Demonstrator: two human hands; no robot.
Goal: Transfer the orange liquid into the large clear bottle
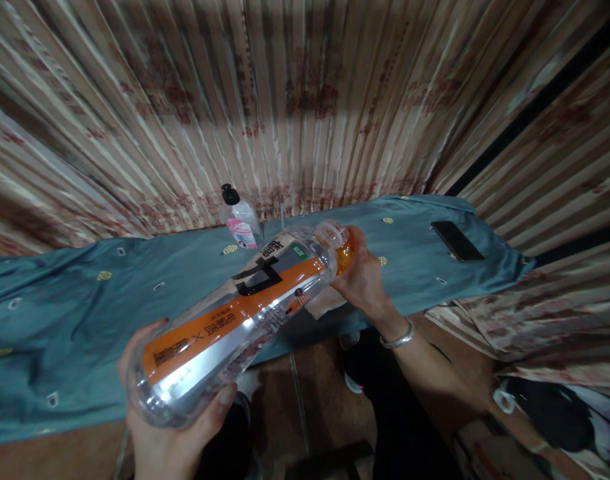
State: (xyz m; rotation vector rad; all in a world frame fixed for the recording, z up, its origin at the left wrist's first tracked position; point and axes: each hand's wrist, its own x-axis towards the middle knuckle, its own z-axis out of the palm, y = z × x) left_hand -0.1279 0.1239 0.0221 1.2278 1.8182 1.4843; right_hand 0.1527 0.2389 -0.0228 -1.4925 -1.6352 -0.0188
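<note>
A large clear plastic bottle (229, 313) with an orange and silver label lies tilted across the middle, its neck toward the upper right. My left hand (169, 427) is wrapped round its base, thumb on the near side. At the neck (329, 235), my right hand (362, 277) closes on a glossy orange translucent object (345, 257); whether this is a cap or a small container I cannot tell. Below the neck a pale piece of paper or cloth (326, 303) shows, partly hidden by the bottle.
The narrow table has a teal cloth (185, 273). A pump bottle (241, 220) with a black top and pink label stands toward the back. A dark phone (457, 241) lies at the right. Pleated curtains (305, 120) close in the back and sides. Dark-clothed legs (385, 400) are below.
</note>
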